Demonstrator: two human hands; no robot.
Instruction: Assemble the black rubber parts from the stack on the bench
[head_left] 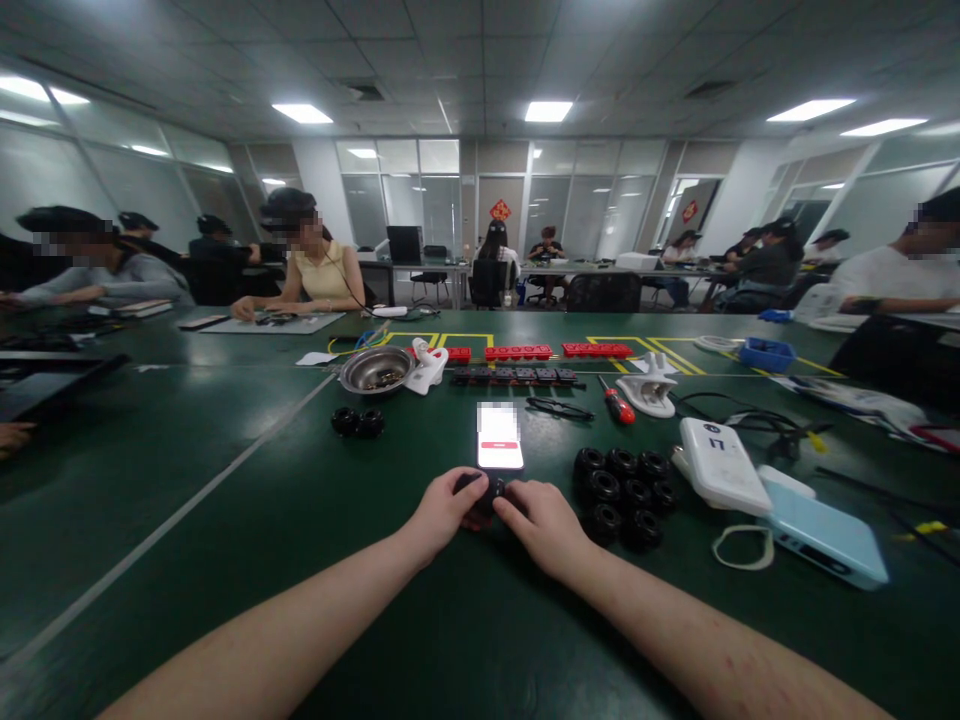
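Both of my hands meet at the middle of the green table, just in front of a lit phone (500, 452). My left hand (448, 505) is closed around a small black toy tyre (491, 492), thumb on top. My right hand (541, 515) grips the same tyre from the other side with thumb and fingertips; its underside is hidden. Close by on the right stands a cluster of several similar black tyres (621, 490). Two more tyres (358, 422) sit to the left.
Behind the phone lie a metal bowl (376, 370) with small parts, red strips (519, 352), a black strip (517, 377), glasses (560, 408) and a screwdriver (619, 402). Power banks (724, 465) and cables (780, 420) lie right. Co-workers sit around.
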